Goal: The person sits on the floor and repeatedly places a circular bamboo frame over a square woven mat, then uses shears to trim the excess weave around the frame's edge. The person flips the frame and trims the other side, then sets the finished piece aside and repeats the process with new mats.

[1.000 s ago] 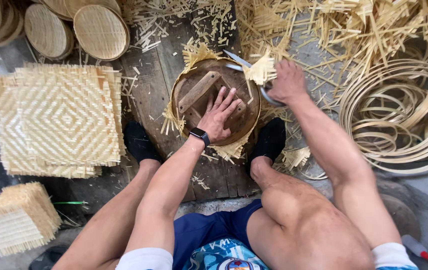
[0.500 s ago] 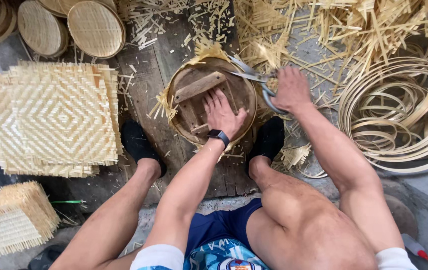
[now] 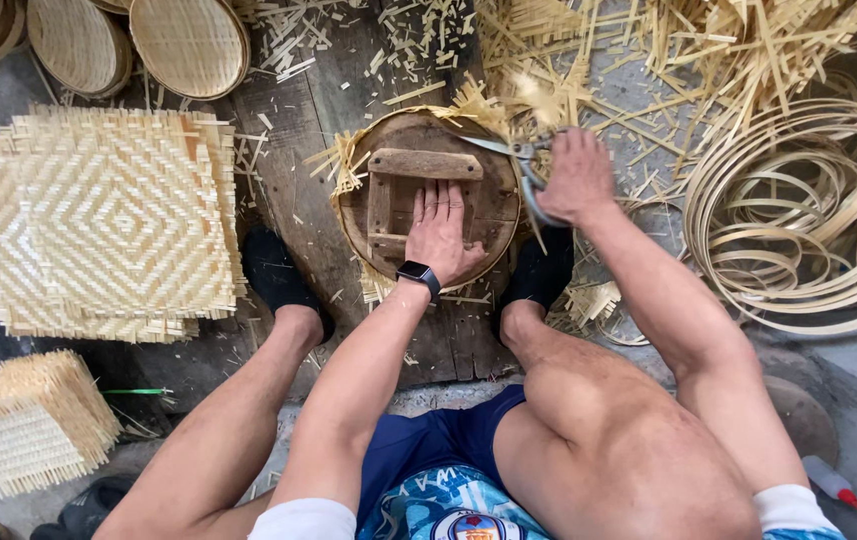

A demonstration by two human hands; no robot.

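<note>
the left hand (image 3: 441, 232) lies flat and open, fingers together, pressing down on a round wooden form (image 3: 429, 200) with crossed battens on its top. a woven bamboo mat is pinned under the form; only its frayed fringe (image 3: 344, 165) sticks out past the rim, mostly on the left and upper sides. the form sits on dark planks (image 3: 299, 110) on the floor, between the person's two black-socked feet.

the right hand (image 3: 577, 178) is closed around the handles of scissors (image 3: 509, 150), whose blades point left along the upper right edge of the form, right at the fringe. whether the blades are parted cannot be told from here.

around the work: a stack of square woven mats (image 3: 109, 220) to the left, a smaller bundle (image 3: 24, 420) lower left, finished round trays (image 3: 189, 40) at the top, loose offcuts (image 3: 749, 50) upper right and coiled bamboo hoops (image 3: 799, 220) on the right.

risks, as a judgement: the pressing fingertips lie near the blades, so a slip of the scissors along the rim could nick them. if the palm eases off, the form may turn or slide on the mat and the cut edge would go out of round. stiff strips could also spring up toward the face when snipped, and cutting too close to the rim might loosen the weave.
</note>
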